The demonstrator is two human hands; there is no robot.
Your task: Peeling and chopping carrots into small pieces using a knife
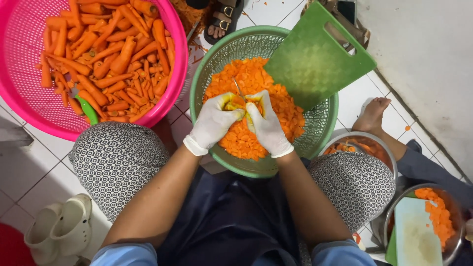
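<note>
Carrot piece (237,102) pinched between both gloved grips over green basket (217,54): left hand (213,123) closed around it, right hand (266,125) closed on knife (239,88). Sliced carrot (276,106) heaps the basket. Pink basket (19,98), 10 o'clock, holds many whole carrots (106,54); much left, I judge.

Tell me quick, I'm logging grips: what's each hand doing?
Left hand: closed on a carrot over the green basket.
Right hand: closed on a small knife, cutting the same carrot.
</note>
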